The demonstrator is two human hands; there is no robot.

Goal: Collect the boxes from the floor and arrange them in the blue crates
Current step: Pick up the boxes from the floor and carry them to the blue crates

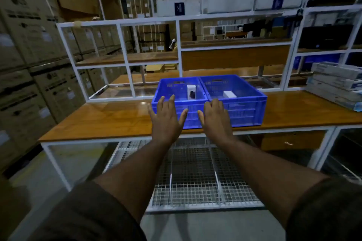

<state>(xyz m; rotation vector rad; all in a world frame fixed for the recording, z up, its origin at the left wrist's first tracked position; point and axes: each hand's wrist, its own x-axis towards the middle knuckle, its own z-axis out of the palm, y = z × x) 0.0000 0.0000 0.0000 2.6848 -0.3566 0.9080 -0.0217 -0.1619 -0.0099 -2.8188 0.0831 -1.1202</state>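
Two hands: both are reaching forward, palms down, in front of the crates, each holding nothing.
Left hand (pixel 166 117): fingers are spreading straight and apart, tips showing against the near rim of the left crate; whether they are touching it I cannot tell.
Right hand (pixel 215 117): fingers are lying loosely extended, thumb pointing toward the left hand, knuckles showing against the near wall where the two crates meet; contact I cannot tell.
Left crate (pixel 156 101): blue, sitting on the table, touching the right crate side by side.
Right crate (pixel 244 111): blue, sitting on the table, to the right of the left crate.
Upright box (pixel 191 92): white with a dark picture on its face, standing inside the left crate, toward its right side.
Flat box (pixel 229 94): white, lying inside the right crate, near its left wall.
Table (pixel 109 119): wooden top on a white frame, carrying both crates near its front edge.
Mesh shelf (pixel 192 178): white wire grid lying under the table.
Rack (pixel 125 45): white frame with wooden shelves, standing behind the crates.
Stack (pixel 337 82): flat pale cartons, lying piled on the table's far right, well apart from the crates.
Cartons (pixel 29 45): brown, standing stacked high on the left.
Sleeves (pixel 88 217): dark, covering both upper arms at the bottom edge.
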